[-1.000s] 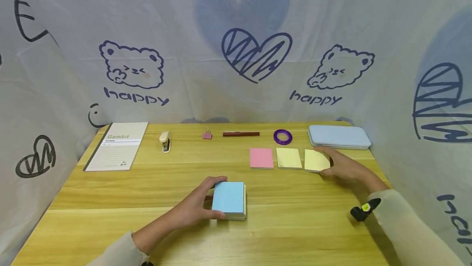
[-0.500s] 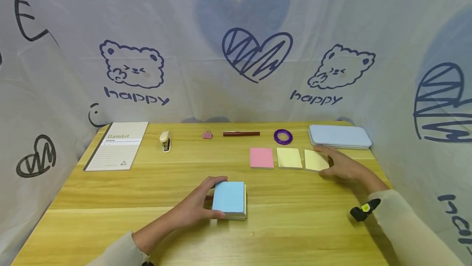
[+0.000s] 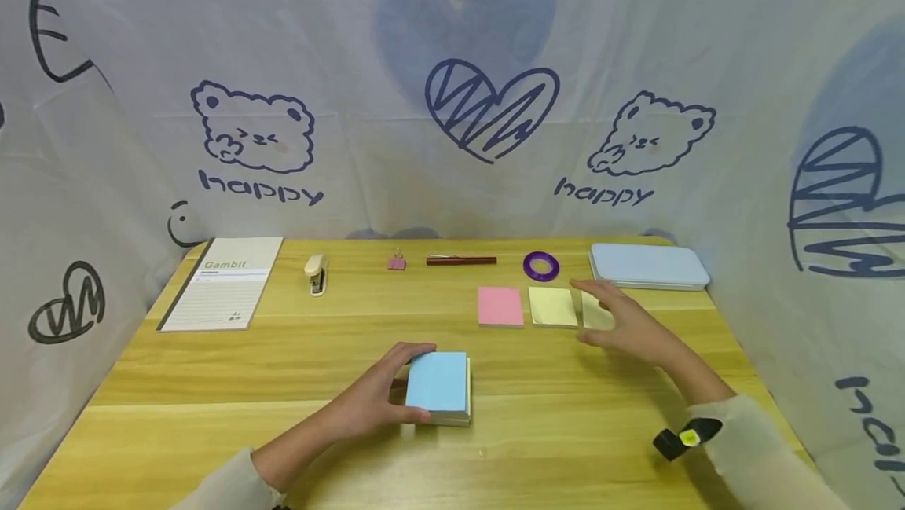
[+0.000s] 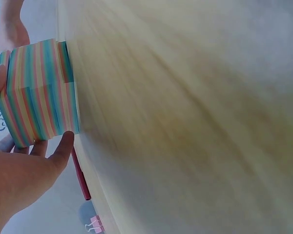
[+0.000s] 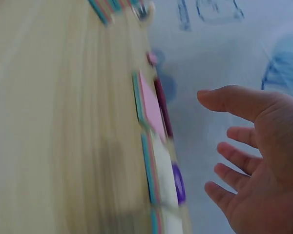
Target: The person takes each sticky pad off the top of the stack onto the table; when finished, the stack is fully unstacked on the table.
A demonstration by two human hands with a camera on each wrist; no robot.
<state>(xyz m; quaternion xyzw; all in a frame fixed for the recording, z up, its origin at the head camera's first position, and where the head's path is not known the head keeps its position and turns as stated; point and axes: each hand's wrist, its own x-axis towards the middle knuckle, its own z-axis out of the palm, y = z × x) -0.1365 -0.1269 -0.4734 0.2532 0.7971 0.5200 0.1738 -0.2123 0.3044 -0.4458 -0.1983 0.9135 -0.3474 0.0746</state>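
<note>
My left hand (image 3: 371, 394) holds a stack of sticky-note pads (image 3: 438, 380) with a light blue top sheet, thumb on the near side and fingers on the far side. In the left wrist view the sides of this sticky-note stack (image 4: 39, 97) show pink, yellow and teal stripes. My right hand (image 3: 632, 329) hovers with spread fingers over the rightmost yellow sticky-note pad (image 3: 596, 313), covering part of it. Left of that lie another yellow pad (image 3: 553, 306) and a pink pad (image 3: 500, 306), in a row. The right wrist view shows nothing in the right hand (image 5: 263, 156).
Along the back of the wooden table (image 3: 283, 376) lie a notebook (image 3: 222, 286), a stapler (image 3: 316, 274), a pink binder clip (image 3: 397, 262), a dark red pen (image 3: 461, 260), a purple tape roll (image 3: 540, 266) and a pale blue case (image 3: 649, 266). A printed cloth (image 3: 382, 141) hangs behind.
My right hand has come away from the right edge of the rightmost yellow pad and shifted left over it. The left hand and its stack have stayed put.
</note>
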